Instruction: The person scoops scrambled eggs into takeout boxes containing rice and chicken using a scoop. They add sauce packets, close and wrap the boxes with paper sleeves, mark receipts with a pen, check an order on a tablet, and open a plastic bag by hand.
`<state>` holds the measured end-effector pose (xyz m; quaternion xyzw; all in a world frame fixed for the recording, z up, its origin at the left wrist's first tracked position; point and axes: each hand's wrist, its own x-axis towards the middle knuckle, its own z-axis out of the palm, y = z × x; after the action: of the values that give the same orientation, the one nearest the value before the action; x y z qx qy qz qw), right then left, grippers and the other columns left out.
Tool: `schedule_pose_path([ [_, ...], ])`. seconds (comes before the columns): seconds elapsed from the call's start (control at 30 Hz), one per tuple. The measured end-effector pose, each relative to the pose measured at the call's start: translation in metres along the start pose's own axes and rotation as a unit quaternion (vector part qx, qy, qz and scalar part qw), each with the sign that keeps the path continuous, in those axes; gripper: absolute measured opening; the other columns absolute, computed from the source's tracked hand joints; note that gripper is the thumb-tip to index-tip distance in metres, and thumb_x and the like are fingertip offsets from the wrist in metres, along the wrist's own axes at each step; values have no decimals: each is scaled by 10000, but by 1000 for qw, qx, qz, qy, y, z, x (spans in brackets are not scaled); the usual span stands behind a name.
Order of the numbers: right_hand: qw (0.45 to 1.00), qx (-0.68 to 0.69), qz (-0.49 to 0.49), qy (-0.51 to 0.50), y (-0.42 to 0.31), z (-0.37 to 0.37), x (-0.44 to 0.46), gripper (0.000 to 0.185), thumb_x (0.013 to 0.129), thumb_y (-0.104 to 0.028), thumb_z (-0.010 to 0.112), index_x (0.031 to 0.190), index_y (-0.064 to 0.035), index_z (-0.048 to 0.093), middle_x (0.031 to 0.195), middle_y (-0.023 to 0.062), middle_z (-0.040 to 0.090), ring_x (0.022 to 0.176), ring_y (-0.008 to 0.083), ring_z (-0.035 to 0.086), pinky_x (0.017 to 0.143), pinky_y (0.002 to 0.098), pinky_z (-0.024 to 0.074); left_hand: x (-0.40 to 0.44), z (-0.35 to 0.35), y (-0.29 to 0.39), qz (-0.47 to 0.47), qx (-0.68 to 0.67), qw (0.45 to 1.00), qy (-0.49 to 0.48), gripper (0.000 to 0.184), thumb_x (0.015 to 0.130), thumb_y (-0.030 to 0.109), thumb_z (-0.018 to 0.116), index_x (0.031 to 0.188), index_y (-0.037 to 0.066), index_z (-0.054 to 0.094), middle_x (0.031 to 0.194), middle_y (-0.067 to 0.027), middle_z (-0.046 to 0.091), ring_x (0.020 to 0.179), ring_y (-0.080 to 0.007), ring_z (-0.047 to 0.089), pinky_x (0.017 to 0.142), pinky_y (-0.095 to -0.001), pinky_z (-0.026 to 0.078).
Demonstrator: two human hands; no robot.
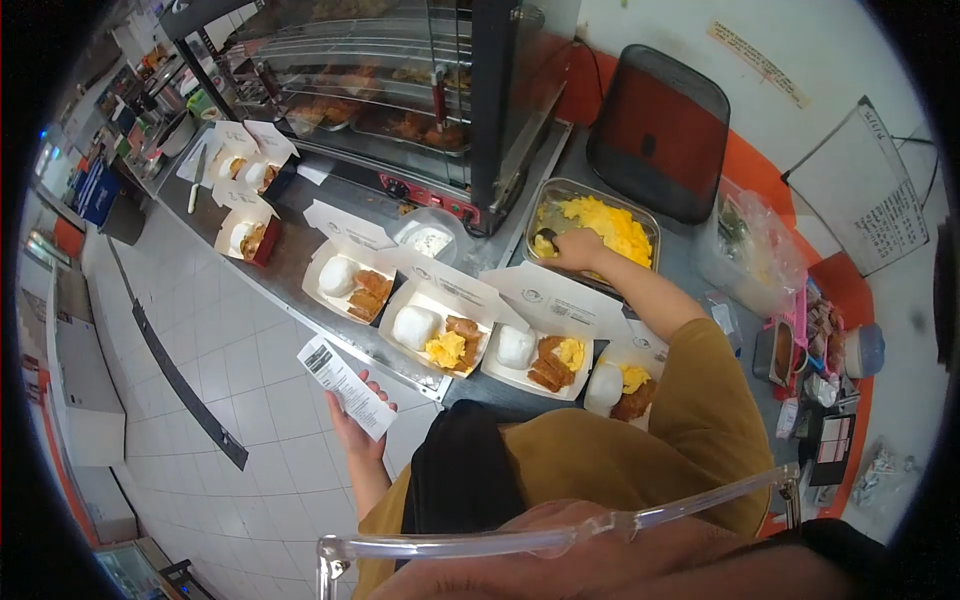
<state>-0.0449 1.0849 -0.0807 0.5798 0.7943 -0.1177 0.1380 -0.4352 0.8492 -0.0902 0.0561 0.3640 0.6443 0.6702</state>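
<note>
My left hand (357,422) is closed around a long white printed receipt (345,388), held beside the counter's front edge. My right hand (580,250) reaches into a metal tray (655,262) of yellow scrambled egg (605,222). It grips a dark spoon (545,240), whose bowl has some egg by it; much of the spoon is hidden by the hand. In front of me stand open meal boxes with a white rice mound and brown fried chicken: one box (345,275) shows no egg, while a second box (440,325), a third (540,350) and a fourth (625,385) have egg.
A glass heated display cabinet (370,80) with trays of fried food stands behind the boxes. A round tub (430,235) holds something white. More filled boxes (245,230) and a knife (197,178) are farther left. A black tray lid (655,135) leans against the wall.
</note>
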Motion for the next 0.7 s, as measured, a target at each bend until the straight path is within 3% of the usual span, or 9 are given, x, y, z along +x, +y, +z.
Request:
schedule_pose_path([
  [0.07,999,-27,-26,-11,-1,-6,0,752,681,-715,418,875,-22,638,855,175,620,814,299,601,702,396,465,2,6,1,2,6,1000,-6,664,832,598,303,1126,22,453,824,-77,547,694,-201,546,590,-377,462],
  [0.2,1000,-13,-24,-8,8,-7,5,746,629,-726,477,867,-39,645,828,166,621,787,294,601,696,386,466,-1,8,4,19,4,1000,-11,664,833,597,304,1126,20,454,824,-77,547,688,-202,543,589,-376,461],
  [0.33,985,167,-15,41,48,35,24,802,524,-706,615,959,-32,621,822,146,629,793,272,608,732,350,453,-5,1,8,30,-4,999,-14,662,833,596,305,1120,19,455,823,-78,546,687,-202,540,584,-373,458],
  [0.4,957,268,-10,114,75,74,49,774,602,-650,617,1030,-6,588,846,137,634,810,264,605,772,340,436,-7,-3,10,37,-6,999,-17,659,834,596,303,1112,19,457,820,-80,544,690,-202,538,579,-371,456],
  [0.43,932,361,-4,18,30,-5,-11,623,700,-597,572,891,-5,604,696,66,593,615,186,565,601,303,442,-8,-3,11,40,-9,999,-17,659,834,596,303,1112,19,457,820,-80,544,690,-202,538,579,-371,456],
  [0.47,933,359,-6,18,38,0,-5,623,700,-597,572,891,-5,604,696,66,593,615,186,565,601,303,442,-10,-2,13,44,-6,999,-14,656,834,595,302,1108,20,459,820,-81,543,690,-202,537,579,-371,456],
  [0.53,806,577,107,-79,55,8,3,539,774,-622,446,610,-110,486,473,-41,358,384,75,311,378,233,243,-12,-3,15,48,-6,999,-11,654,835,595,300,1104,20,460,820,-82,542,691,-202,537,579,-370,455],
  [0.57,794,590,127,-69,57,8,1,522,815,-605,382,557,-152,365,456,-89,207,355,37,140,357,216,107,-12,-4,15,52,-6,998,-17,655,836,593,298,1106,19,459,822,-82,540,690,-202,536,579,-370,455],
  [0.7,747,651,119,-70,49,-28,-16,513,822,-575,367,667,-96,461,469,-84,252,368,39,167,362,213,126,-12,-5,17,58,-11,998,-20,666,839,591,286,1122,10,445,822,-83,532,696,-204,530,588,-368,452],
])
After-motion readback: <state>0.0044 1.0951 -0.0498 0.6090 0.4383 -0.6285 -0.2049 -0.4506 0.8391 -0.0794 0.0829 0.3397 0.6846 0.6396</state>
